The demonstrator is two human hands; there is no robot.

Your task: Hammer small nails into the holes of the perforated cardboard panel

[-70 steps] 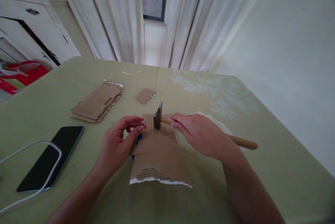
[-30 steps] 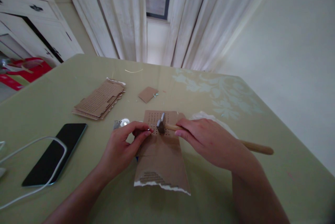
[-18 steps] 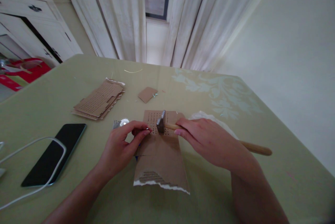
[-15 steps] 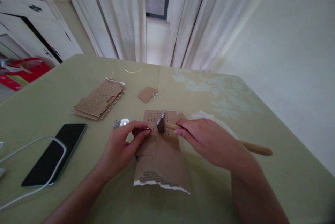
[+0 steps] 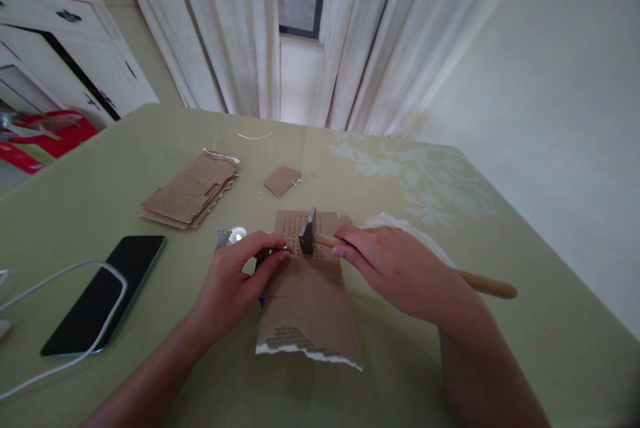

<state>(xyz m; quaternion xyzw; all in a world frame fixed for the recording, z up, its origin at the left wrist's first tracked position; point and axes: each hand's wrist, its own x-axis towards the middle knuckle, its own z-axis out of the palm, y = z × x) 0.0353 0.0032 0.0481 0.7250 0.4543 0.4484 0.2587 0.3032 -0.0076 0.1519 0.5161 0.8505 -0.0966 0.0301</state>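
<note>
My right hand [image 5: 395,268] grips the wooden handle of a small hammer [image 5: 307,235] close behind its dark metal head. The head hovers just over the dotted far end of a torn brown cardboard strip [image 5: 307,308] lying in front of me. My left hand [image 5: 227,288] pinches something small at the strip's left edge, thumb and forefinger together; the item is too small to make out. A bit of blue shows under the strip beside that hand.
A stack of perforated cardboard pieces [image 5: 190,189] lies far left, a small cardboard scrap [image 5: 283,180] behind the strip. A black phone [image 5: 103,295] with a white cable [image 5: 60,281] lies at left. Small metal bits [image 5: 231,236] and a white sheet [image 5: 400,225] are nearby.
The hammer head dipped onto the dotted cardboard about a second ago and has risen slightly since. My left hand has kept its pinch at the strip's edge.
</note>
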